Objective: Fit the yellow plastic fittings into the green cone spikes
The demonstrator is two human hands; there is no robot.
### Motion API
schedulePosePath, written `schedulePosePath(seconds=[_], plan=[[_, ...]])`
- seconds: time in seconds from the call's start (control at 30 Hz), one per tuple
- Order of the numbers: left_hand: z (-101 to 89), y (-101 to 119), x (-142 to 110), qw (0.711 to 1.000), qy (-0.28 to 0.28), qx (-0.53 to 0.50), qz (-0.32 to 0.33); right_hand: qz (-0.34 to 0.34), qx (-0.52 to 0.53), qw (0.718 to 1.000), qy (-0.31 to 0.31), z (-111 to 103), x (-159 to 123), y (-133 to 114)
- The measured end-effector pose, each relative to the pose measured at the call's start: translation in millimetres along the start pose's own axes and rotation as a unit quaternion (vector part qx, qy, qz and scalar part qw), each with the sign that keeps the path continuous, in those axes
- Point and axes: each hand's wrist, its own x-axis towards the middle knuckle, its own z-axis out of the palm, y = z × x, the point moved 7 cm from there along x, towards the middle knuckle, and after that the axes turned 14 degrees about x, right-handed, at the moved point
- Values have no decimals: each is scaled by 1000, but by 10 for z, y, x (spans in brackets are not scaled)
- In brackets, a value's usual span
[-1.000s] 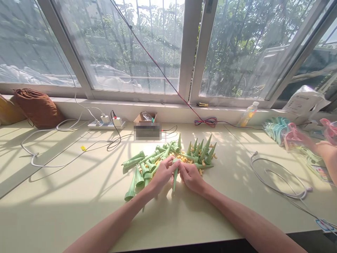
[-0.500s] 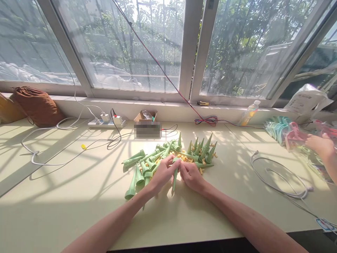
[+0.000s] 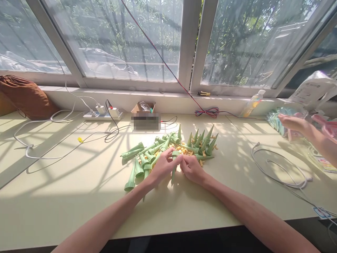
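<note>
My left hand [image 3: 163, 168] and my right hand [image 3: 193, 169] meet over the pale green table [image 3: 79, 189], both pinched on one green plastic spike [image 3: 174, 168] that points down toward me. Its wide end sits at my fingertips. Just behind my hands lies a pile of green spikes [image 3: 150, 156] mixed with small yellow pieces [image 3: 184, 150]. Some spikes at the right of the pile stand upright [image 3: 202, 142].
A power strip [image 3: 102, 115] with white cables, a small cardboard box [image 3: 144, 106] and a brown bag [image 3: 25, 96] line the window sill side. A white cable [image 3: 276, 172] loops at right. Another person's hand [image 3: 295, 123] handles pastel plastic items at far right.
My hands and the spike stay nearly as they were. The view has tilted slightly. The other person's hand at right has moved left and higher.
</note>
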Motion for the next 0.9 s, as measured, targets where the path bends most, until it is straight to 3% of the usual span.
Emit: schedulePosePath(seconds=[0.57, 0.9], plan=[[-43, 97, 7, 997, 30, 32, 58, -9, 1, 1000, 10, -10, 11, -8], [-43, 132, 5, 998, 25, 22, 58, -7, 6, 1000, 5, -4, 15, 1]])
